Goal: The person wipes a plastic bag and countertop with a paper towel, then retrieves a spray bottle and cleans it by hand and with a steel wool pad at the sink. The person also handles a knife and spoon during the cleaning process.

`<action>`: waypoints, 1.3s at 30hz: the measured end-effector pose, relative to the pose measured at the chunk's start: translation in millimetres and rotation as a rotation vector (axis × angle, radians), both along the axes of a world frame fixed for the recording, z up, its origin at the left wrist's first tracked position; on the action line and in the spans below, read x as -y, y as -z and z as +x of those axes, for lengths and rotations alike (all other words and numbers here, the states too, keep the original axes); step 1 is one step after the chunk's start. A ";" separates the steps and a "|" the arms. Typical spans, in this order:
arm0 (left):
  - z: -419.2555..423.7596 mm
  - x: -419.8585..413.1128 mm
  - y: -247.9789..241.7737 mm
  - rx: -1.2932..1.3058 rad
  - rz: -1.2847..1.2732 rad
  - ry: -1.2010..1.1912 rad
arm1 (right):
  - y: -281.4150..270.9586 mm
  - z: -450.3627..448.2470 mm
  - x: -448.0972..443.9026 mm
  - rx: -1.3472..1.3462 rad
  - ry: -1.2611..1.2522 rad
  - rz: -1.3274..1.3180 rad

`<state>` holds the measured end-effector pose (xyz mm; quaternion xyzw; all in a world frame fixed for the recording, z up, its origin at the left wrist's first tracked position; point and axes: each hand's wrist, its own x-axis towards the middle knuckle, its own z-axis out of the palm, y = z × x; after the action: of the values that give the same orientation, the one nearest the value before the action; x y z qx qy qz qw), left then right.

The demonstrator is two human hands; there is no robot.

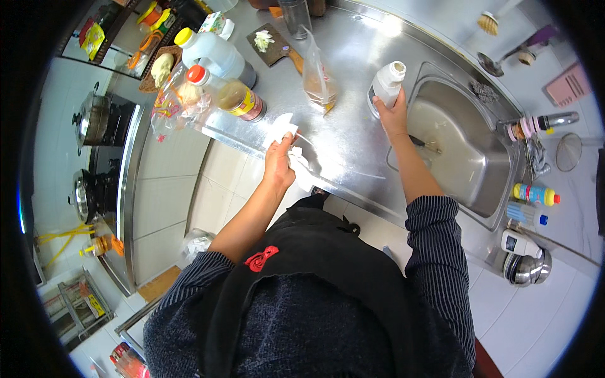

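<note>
My left hand (280, 163) grips a crumpled white paper tissue (283, 127) over the front edge of the steel counter (350, 146). With my right hand (393, 113) I hold a white plastic bottle (388, 82), its uncapped mouth tilted up towards me, beside the sink. Between the hands, farther back, stands a clear plastic bag (319, 85) with brown contents. A bottle with a red cap (234, 98) and yellow label is just beyond my left hand. A thin white strip (364, 175) lies on the counter near its front edge.
The steel sink (453, 141) is at right, with the faucet (543, 124) behind it. A cleaver (276, 47) carries chopped pale vegetable (263, 41). Left are a large jug (215, 56), a wicker basket (147, 84) and pots (92, 118) on the stove. Bottles (536, 194) stand past the sink.
</note>
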<state>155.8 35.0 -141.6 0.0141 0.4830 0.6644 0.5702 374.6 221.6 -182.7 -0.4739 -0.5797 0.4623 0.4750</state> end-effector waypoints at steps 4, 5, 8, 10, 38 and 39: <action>-16.5 -7.3 54.9 0.002 -0.061 0.053 | 5.1 -5.7 -0.9 0.036 -0.024 -0.041; -19.5 -11.3 58.5 0.001 -0.058 0.064 | 3.4 -5.6 -1.0 0.063 -0.031 -0.038; -35.2 -23.4 84.8 -0.031 -0.105 0.132 | 5.4 -0.7 1.1 0.103 -0.023 -0.040; -31.7 -39.6 72.6 -0.182 -0.136 0.248 | 30.0 15.6 -3.9 0.177 0.056 0.016; 211.4 40.7 -61.4 -1.030 0.244 0.237 | -87.2 566.2 189.6 0.518 1.456 -0.136; 245.5 40.0 -79.9 -1.001 0.291 0.327 | -67.4 587.4 186.8 0.641 1.529 -0.064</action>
<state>401.3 -5.0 -61.8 0.4825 0.5899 0.5391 0.3586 962.0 34.8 -115.3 -0.8593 -0.1915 -0.1293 0.4563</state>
